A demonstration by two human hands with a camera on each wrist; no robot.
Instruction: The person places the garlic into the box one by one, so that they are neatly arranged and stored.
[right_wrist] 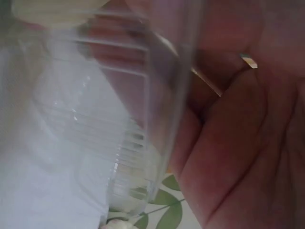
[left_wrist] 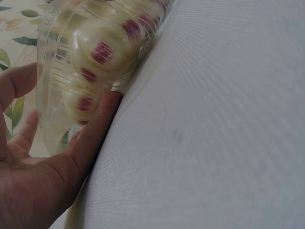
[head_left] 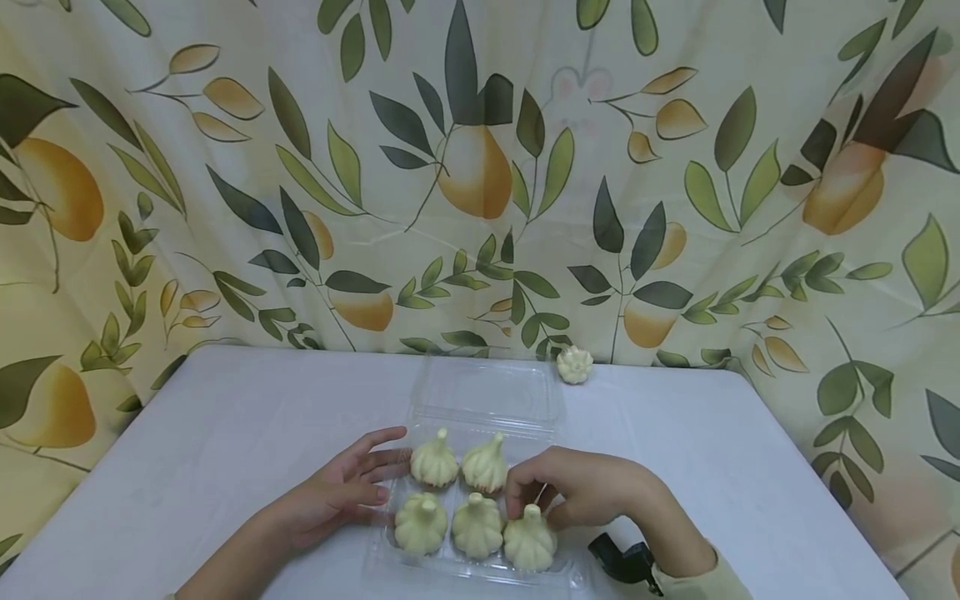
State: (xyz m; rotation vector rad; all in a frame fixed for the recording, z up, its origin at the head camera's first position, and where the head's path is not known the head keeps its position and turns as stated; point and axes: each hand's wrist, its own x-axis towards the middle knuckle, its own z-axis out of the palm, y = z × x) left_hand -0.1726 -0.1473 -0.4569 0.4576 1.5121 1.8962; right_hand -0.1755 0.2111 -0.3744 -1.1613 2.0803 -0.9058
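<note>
A clear plastic clamshell box (head_left: 480, 571) lies with its lid (head_left: 487, 392) folded back. In it sit several pale garlic bulbs (head_left: 478, 527); purple marks show low on the bulbs (left_wrist: 102, 52) in the left wrist view. My left hand (head_left: 337, 487) rests against the box's left side, its fingers spread and fairly straight. Over the right side of the box, my right hand (head_left: 581, 492) pinches the neck of the front-right garlic bulb (head_left: 531, 542) between bent fingers and thumb. In the right wrist view, the box wall partly covers those fingers.
One more garlic bulb (head_left: 574, 365) lies at the table's back edge, right of the lid. A black device (head_left: 626, 562) is by my right wrist. White cloth covers the table (head_left: 247, 433); a leaf-and-fruit patterned curtain (head_left: 480, 250) hangs behind it.
</note>
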